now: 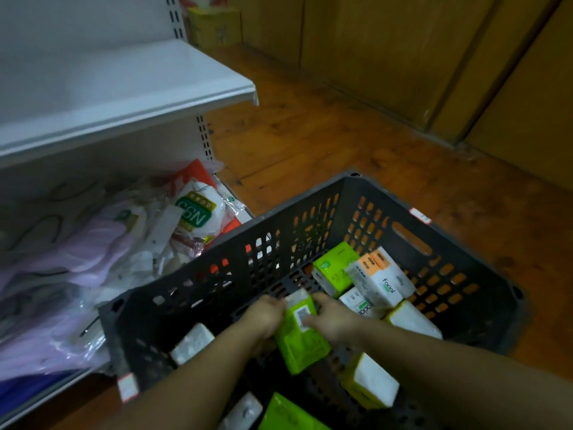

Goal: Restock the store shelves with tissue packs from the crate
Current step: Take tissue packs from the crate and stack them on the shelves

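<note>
In crate [294,211] on wood floor [310,135] – L hand [265,315], R hand [335,324], fingers curled round green pack [300,346]

One crate [310,218], nine visible tissue packs [299,342], two shelves [124,88], one left hand [263,315], one right hand [333,322].

Saw a crate [347,193] of dark, matt plastic. Noted glossy green film around the tissue pack [299,339]. Found the shelf [124,97] smooth, white-painted metal with a dull sheen. Made out crinkled, shiny clear plastic on the bags [198,212]. Noted a floor [310,144] of lightly polished wood and matt wooden wall panels [387,51].
</note>
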Demonstrator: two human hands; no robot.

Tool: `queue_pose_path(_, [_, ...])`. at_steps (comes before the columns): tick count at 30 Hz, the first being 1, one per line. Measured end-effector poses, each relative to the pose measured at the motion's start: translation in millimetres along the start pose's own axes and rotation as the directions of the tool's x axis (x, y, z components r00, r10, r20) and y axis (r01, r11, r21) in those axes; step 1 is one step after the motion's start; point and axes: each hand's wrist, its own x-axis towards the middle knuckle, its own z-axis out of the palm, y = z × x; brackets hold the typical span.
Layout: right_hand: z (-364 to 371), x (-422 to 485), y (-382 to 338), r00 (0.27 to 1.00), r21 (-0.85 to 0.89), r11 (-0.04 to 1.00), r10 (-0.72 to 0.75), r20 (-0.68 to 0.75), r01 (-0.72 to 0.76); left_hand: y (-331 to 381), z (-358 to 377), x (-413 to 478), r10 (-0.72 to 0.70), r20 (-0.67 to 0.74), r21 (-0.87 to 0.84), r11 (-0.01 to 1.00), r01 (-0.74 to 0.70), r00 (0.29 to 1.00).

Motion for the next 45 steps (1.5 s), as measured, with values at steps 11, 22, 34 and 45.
queue_pose_path(11, [-46.6,-131.3,-137.8,0.793,-0.026,0.863,-0.476,-0.381,0.505,65.5,-83.3,-112.3,0.448,-0.247,-0.195,0.845,-0.497,0.859])
queue_pose_path(22, [-5.8,-210.0,-248.2,0.526,-0.064,0.636,-0.687,-0.501,0.769,88.0,-192.7,-203.7,0.572,-0.713,-0.048,0.539,-0.841,0.407])
queue_pose_path(34, [97.3,-233.9,-341.7,0.346,-0.019,0.383,-0.854,-0.388,0.924,48.6,-311.3,-285.5,0.490,-0.805,-0.105,0.438,-0.893,0.335])
queue_pose_path(45, [29.4,-236.1,-375.8,0.296,0.116,0.273,-0.905,-0.306,0.955,86.8,-331.2,-291.7,0.489,-0.813,-0.090,0.432,-0.898,0.316])
